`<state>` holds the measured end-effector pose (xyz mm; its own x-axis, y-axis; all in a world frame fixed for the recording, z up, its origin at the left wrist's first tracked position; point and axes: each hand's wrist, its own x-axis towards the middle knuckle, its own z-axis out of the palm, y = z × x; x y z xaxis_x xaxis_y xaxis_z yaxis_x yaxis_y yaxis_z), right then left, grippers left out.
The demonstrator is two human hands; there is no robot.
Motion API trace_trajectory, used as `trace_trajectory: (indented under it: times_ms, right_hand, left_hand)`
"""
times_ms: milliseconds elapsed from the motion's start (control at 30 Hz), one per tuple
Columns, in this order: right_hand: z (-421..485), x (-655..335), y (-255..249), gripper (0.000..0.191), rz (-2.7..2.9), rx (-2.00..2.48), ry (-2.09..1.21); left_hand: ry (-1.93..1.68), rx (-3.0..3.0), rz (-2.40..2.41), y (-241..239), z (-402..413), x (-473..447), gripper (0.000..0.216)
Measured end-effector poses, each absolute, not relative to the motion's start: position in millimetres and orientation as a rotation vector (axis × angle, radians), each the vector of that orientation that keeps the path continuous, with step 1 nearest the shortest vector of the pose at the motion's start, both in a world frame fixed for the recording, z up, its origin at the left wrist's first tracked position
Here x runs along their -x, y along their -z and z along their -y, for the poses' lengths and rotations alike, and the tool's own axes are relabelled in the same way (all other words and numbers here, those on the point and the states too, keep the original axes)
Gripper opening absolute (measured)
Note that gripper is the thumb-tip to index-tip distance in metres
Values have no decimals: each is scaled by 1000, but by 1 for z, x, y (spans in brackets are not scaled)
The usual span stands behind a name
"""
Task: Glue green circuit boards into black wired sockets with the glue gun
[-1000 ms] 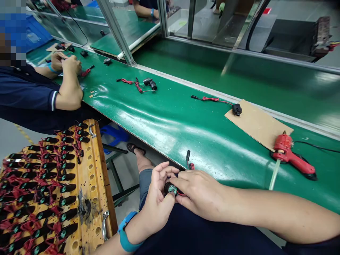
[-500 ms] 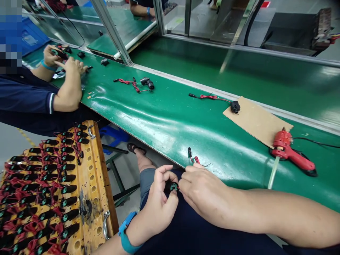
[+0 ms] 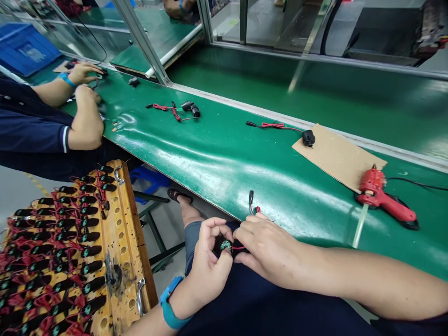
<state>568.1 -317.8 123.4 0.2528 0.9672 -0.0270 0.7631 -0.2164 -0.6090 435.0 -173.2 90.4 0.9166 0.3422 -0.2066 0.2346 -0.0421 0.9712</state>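
Observation:
Low in the middle, my left hand (image 3: 210,263) is closed around a small black part with a round green circuit board (image 3: 226,244) facing up. A red wire (image 3: 238,248) runs from the board into my right hand (image 3: 269,252), whose fingers are bent over it; their tips are partly hidden. Behind my right hand, a black connector (image 3: 251,198) on a thin lead and a bit of red cable lie at the edge of the green bench (image 3: 224,154).
A red glue gun (image 3: 387,198) rests at the right beside a cardboard sheet (image 3: 339,156) bearing a black fitting (image 3: 308,138). Another black fitting (image 3: 191,108) with red cable lies farther left. A wooden rack (image 3: 121,233) holds many wired black parts. A co-worker's hands (image 3: 86,79) are at far left.
My right hand has drawn slightly away from the board, and more red wire shows between my hands. The co-worker's hands have moved apart, one reaching toward the bench.

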Motion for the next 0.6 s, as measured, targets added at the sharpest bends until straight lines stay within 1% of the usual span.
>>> trace_trajectory:
  times_ms: [67,100,133,300,400,500,600]
  right_hand:
    - [319,-568,-118,30,1555,2026,-516]
    - [318,-568,-115,33,1554,2009,-495]
    - [317,-568,-111,32,1564,1984,-483]
    - [310,-568,-92,11,1553,1849,-520]
    - [308,-566,-83,9,1464,1876,-405]
    - [309,-564,-77,13,1405,1938,-265]
    - [309,-563,-73,14,1388,1947,-203]
  left_hand:
    - [-94,-1595,-443,-91,174,-437,57]
    - [-91,-1577,-428,-91,174,-438,58]
    - [-82,-1557,-407,-92,175,-439,60]
    - [4,-1489,-346,-94,171,-443,62]
    - [57,-1535,-420,-92,164,-444,50]
    - [167,-1530,-538,-92,157,-446,34]
    - [268,-1451,-583,-95,156,-449,34]
